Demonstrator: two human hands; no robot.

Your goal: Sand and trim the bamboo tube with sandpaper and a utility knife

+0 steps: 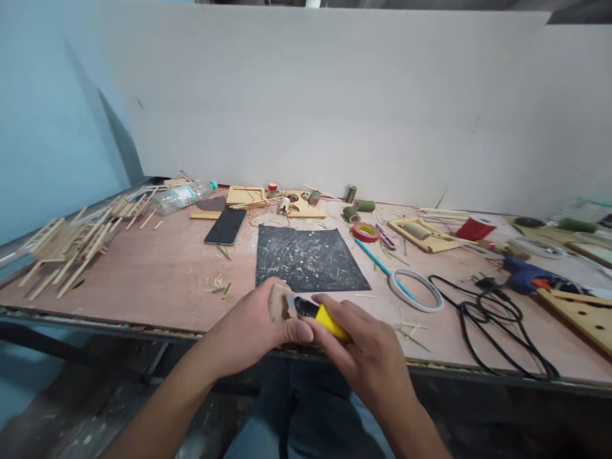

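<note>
My left hand [251,326] is closed around a small pale wooden or bamboo piece [277,303] at the table's front edge. Its exact shape is partly hidden by the fingers. In my right hand [370,341] is a yellow and black utility knife [331,321], gripped by its handle. The blade points left and appears to meet the pale piece, close to my left thumb. Just beyond both hands lies a black sheet [306,258], scratched and strewn with shavings.
Stick-built models [71,245], a plastic bottle [184,196] and a phone [226,225] occupy the left side. Rightward are a red tape roll [365,232], a white ring [394,288], a black cable [482,312] and a blue glue gun [530,277]. A wall stands behind.
</note>
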